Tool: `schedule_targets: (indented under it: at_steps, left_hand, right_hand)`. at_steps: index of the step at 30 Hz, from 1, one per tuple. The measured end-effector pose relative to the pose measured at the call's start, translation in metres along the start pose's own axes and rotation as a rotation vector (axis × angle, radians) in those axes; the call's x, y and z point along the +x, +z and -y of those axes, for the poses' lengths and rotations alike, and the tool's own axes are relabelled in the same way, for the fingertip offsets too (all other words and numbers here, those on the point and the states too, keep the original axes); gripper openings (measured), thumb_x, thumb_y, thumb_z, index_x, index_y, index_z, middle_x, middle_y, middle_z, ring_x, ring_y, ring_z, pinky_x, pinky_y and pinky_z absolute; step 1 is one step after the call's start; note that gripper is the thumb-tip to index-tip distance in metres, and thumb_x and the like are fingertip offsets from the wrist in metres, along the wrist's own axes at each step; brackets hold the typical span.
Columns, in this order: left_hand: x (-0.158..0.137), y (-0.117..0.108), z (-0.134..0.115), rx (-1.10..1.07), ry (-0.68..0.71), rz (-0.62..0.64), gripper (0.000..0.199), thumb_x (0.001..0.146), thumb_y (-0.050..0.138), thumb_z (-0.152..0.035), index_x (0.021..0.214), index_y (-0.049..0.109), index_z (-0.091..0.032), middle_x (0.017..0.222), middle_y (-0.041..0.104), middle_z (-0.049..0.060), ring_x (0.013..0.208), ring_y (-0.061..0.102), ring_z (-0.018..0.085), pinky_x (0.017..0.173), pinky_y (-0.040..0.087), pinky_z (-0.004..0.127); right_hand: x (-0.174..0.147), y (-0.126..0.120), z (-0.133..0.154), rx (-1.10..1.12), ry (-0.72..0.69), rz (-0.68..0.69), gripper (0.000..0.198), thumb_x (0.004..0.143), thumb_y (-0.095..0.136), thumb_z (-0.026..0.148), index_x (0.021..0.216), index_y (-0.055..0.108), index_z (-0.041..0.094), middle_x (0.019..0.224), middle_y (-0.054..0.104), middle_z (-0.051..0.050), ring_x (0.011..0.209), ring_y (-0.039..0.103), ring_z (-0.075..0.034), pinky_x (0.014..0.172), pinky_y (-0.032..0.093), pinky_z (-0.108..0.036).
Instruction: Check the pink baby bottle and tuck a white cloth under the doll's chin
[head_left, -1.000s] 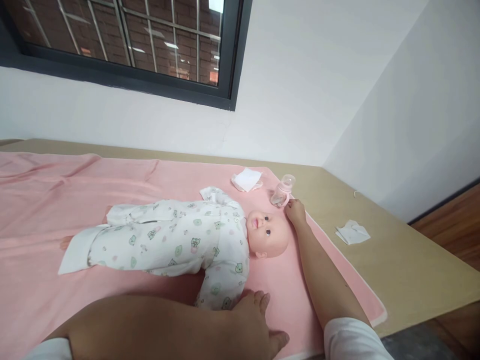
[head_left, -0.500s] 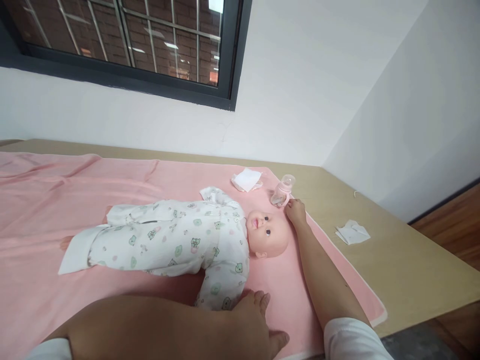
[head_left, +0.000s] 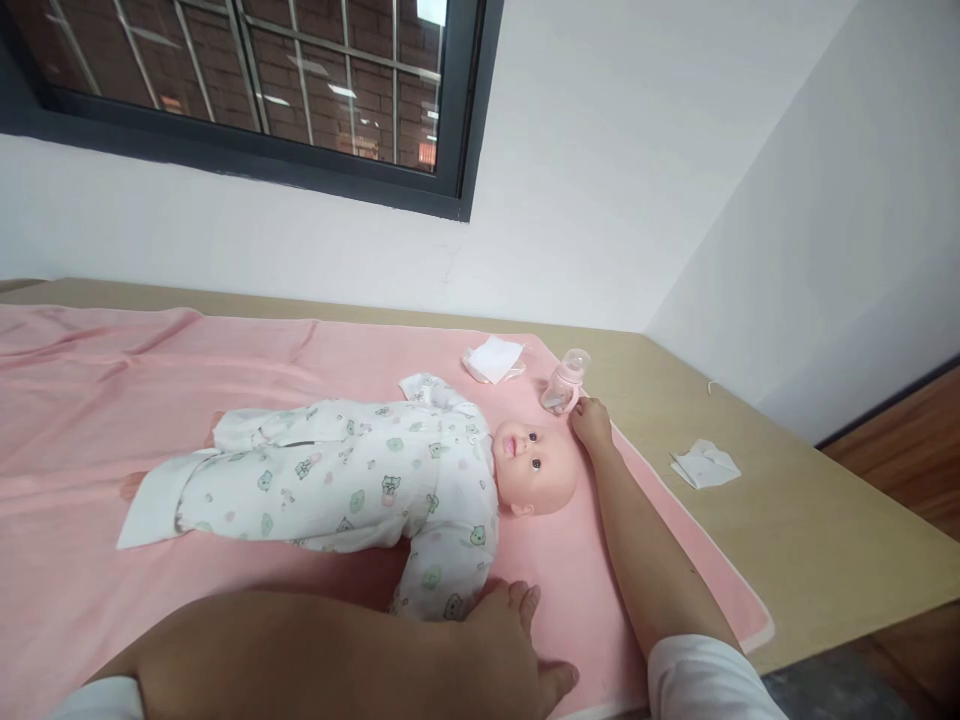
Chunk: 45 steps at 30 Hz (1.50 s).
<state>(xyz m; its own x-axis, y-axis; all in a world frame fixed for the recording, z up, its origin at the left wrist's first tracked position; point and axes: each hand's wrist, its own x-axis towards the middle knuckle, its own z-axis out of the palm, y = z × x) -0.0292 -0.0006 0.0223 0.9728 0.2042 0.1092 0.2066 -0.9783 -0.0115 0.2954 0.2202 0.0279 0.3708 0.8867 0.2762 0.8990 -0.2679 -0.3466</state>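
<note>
A baby doll (head_left: 360,470) in white patterned clothes lies on its back, its head to the right. Beyond the head stands a small baby bottle (head_left: 561,385) with a pink handle and a clear cap. My right hand (head_left: 592,425) is closed at the bottle's handle, resting low on the cloth; the fingertips are partly hidden. Beside the doll's near sleeve, my left hand (head_left: 517,645) lies with thumb and fingers apart, holding nothing. My left forearm covers part of the cloth in front.
A pink cloth (head_left: 247,350) with some wrinkles covers much of the wooden table (head_left: 795,500). A white folded tissue on a small packet (head_left: 493,360) lies left of the bottle. Another white tissue (head_left: 705,464) is at the right. A wall and window (head_left: 300,90) stand behind.
</note>
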Motion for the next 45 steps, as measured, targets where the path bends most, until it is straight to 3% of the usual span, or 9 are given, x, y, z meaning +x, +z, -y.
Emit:
schedule_targets:
  at_steps: [7,14,19,23,29,35,45]
  left_hand:
    - [0.003,-0.006,0.001,-0.062,-0.019,0.010,0.064,0.080,0.064,-0.027,0.143,0.055,-0.029,0.136,0.063,0.018,0.124,0.057,0.036,0.093,0.045,0.048]
    - [-0.001,-0.007,0.001,-0.076,-0.027,-0.032,0.063,0.082,0.062,-0.031,0.144,0.054,-0.030,0.132,0.066,0.015,0.123,0.057,0.034,0.093,0.043,0.045]
    - [-0.002,-0.011,0.001,-0.028,0.002,-0.019,0.063,0.083,0.061,-0.031,0.145,0.052,-0.028,0.130,0.066,0.017,0.122,0.057,0.035,0.092,0.043,0.046]
    - [-0.003,-0.010,0.001,0.000,0.034,-0.076,0.065,0.082,0.062,-0.032,0.146,0.052,-0.025,0.128,0.067,0.018,0.121,0.057,0.036,0.091,0.043,0.046]
    - [-0.003,-0.012,0.001,-0.043,-0.007,-0.027,0.066,0.079,0.064,-0.031,0.145,0.053,-0.031,0.131,0.066,0.016,0.123,0.056,0.035,0.093,0.042,0.046]
    - [-0.002,-0.009,0.001,0.023,0.028,-0.091,0.063,0.081,0.063,-0.032,0.143,0.056,-0.025,0.129,0.067,0.019,0.120,0.057,0.035,0.090,0.044,0.045]
    - [-0.001,-0.010,0.000,-0.020,-0.011,-0.026,0.065,0.080,0.064,-0.027,0.145,0.053,-0.028,0.133,0.065,0.017,0.121,0.059,0.035,0.092,0.044,0.046]
  right_hand:
    - [-0.001,0.002,-0.001,0.026,0.017,-0.007,0.044,0.089,0.043,0.009,0.130,0.060,0.006,0.120,0.065,-0.019,0.108,0.061,-0.024,0.091,0.044,-0.028]
    - [-0.001,-0.001,0.001,-0.020,0.002,0.011,0.037,0.089,0.045,0.009,0.115,0.070,0.007,0.118,0.064,-0.021,0.108,0.062,-0.025,0.093,0.043,-0.028]
    - [-0.002,0.000,0.001,-0.046,0.013,-0.008,0.042,0.089,0.043,0.010,0.125,0.065,0.006,0.120,0.063,-0.021,0.110,0.061,-0.026,0.092,0.043,-0.029]
    - [-0.001,0.000,0.000,-0.076,0.005,0.014,0.040,0.089,0.044,0.011,0.119,0.069,0.008,0.115,0.066,-0.021,0.106,0.062,-0.027,0.092,0.043,-0.031]
    - [-0.001,0.000,0.001,-0.094,0.016,-0.010,0.041,0.088,0.045,0.012,0.122,0.069,0.008,0.120,0.063,-0.023,0.110,0.061,-0.030,0.096,0.042,-0.034]
    - [-0.002,-0.001,0.002,-0.090,0.019,0.021,0.041,0.090,0.043,0.012,0.121,0.069,0.008,0.118,0.065,-0.021,0.109,0.061,-0.029,0.093,0.043,-0.032]
    - [-0.003,-0.002,0.003,-0.098,0.019,0.013,0.042,0.090,0.042,0.011,0.123,0.068,0.007,0.116,0.065,-0.022,0.106,0.062,-0.027,0.092,0.045,-0.033]
